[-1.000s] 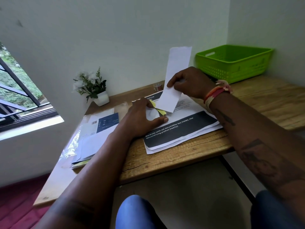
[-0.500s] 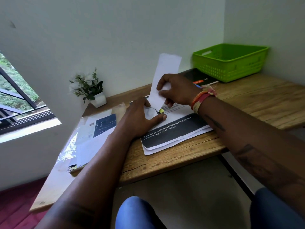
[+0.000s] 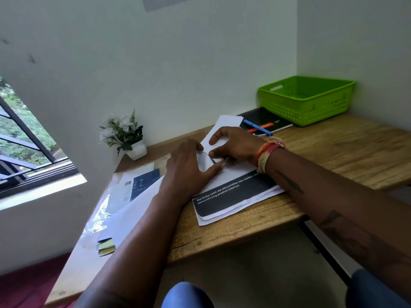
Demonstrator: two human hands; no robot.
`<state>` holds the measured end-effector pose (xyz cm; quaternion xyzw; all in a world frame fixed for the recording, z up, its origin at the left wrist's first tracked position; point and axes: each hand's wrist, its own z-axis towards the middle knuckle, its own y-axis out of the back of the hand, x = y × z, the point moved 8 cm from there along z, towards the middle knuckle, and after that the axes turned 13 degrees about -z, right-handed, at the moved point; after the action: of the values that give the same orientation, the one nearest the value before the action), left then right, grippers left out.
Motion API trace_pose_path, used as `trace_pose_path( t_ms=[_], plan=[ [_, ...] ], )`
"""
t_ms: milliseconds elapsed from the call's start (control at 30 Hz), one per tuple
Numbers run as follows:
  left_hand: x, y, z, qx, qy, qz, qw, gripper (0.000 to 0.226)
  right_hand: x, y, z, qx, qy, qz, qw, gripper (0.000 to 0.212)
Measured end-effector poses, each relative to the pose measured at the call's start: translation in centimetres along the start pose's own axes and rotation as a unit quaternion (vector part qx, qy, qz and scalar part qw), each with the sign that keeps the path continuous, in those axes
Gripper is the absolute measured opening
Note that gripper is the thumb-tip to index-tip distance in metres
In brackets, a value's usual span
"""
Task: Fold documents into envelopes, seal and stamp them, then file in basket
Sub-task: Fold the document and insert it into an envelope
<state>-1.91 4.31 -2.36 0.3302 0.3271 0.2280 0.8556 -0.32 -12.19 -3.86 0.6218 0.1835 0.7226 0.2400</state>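
The folded document [image 3: 226, 123] is light, thin paper that creases easily; it lies on the bench [image 3: 333, 156] at 12 o'clock from the envelope [image 3: 205, 161]. The right hand [image 3: 235, 144] pinches its long edges, the correct place to hold. The left hand [image 3: 189, 170] presses the envelope with fingers apart.

A small potted plant [image 3: 126, 138] with white flowers stands against the wall, a barred window [image 3: 24, 147] open to greenery at left.

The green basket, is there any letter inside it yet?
Cannot tell: the green basket stands at the back corner of the desk, and its near wall hides the bottom, though nothing pokes above the rim.
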Motion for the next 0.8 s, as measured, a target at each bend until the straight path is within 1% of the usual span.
trace_pose_path(
  t_ms=[67, 133, 167, 200, 233, 300, 467, 600, 667, 733, 800],
  plan=[
    [-0.8, 0.1, 0.0, -0.005, -0.020, 0.018, 1.000, 0.082, -0.1, -0.4, 0.0, 0.014, -0.003, 0.061, 0.998, 0.032],
    [-0.9, 0.1, 0.3, 0.012, -0.017, 0.051, 0.998, 0.108, 0.1, 0.1, 0.0, -0.013, 0.005, 0.100, 0.995, 0.029],
    [-0.5, 0.1, 0.4, 0.034, 0.001, 0.066, 0.997, 0.121, 0.1, 0.6, 0.1, -0.033, 0.005, 0.125, 0.992, 0.028],
    [-0.1, 0.0, 0.6, 0.056, 0.018, 0.077, 0.995, 0.129, 0.0, 1.1, 0.1, -0.048, 0.000, 0.155, 0.987, 0.027],
    [0.2, -0.1, 0.7, 0.071, 0.027, 0.088, 0.993, 0.130, -0.2, 1.5, 0.2, -0.054, -0.006, 0.185, 0.981, 0.027],
    [0.4, -0.1, 1.3, 0.079, 0.019, 0.111, 0.990, 0.124, -0.5, 1.9, 0.3, -0.050, -0.007, 0.220, 0.974, 0.027],
    [-0.9, 0.2, 3.8, 0.052, -0.012, 0.152, 0.987, 0.116, -0.7, 2.3, 0.5, -0.076, 0.011, 0.210, 0.975, 0.020],
    [-0.7, -1.5, 4.4, 0.066, 0.002, 0.128, 0.990, 0.111, -0.7, 1.9, 0.6, -0.068, 0.025, 0.225, 0.972, 0.016],
    [-0.4, -2.5, 4.1, 0.064, 0.007, 0.119, 0.991, 0.108, -0.8, 1.2, 0.8, -0.055, 0.025, 0.209, 0.976, 0.019],
    [0.0, -2.9, 4.1, 0.054, 0.009, 0.122, 0.991, 0.105, -1.1, 0.9, 1.1, -0.051, 0.017, 0.156, 0.986, 0.023],
    [0.6, -2.6, 4.0, 0.044, 0.025, 0.122, 0.991, 0.103, -1.2, 0.5, 1.3, -0.029, 0.008, 0.127, 0.991, 0.016]
  ],
)
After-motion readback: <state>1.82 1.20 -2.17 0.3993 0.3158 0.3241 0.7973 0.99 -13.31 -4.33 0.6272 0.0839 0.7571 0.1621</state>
